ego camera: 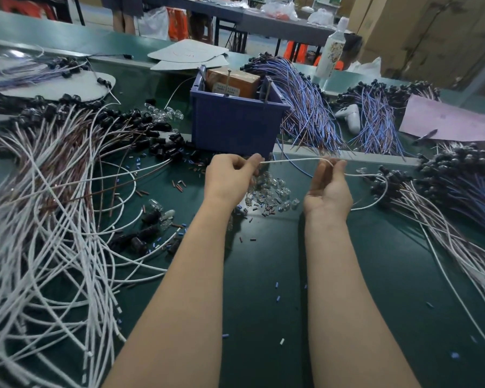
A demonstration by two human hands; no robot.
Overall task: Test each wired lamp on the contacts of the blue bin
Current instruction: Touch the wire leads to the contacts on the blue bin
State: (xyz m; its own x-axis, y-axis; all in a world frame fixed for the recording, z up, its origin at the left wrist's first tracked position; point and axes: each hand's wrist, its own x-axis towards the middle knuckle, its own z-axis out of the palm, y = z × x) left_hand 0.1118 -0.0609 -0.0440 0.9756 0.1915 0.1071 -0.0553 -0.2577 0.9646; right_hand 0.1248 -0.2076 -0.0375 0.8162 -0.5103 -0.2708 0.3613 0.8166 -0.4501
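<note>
Fingers of my left hand [230,177] pinch a white wire [291,159]; those of my right hand [328,189], palm up, pinch it further along; the wire spans between them, just before the blue bin [235,127], over loose bulbs [269,191] on the bench [263,275].

I can read nothing here. The brown box [233,78] inside the blue bin [235,124] carries a pale label [226,90] with rows of print, too small and blurred for me. The wrap on the far-right bottle [331,51] is likewise illegible.
</note>
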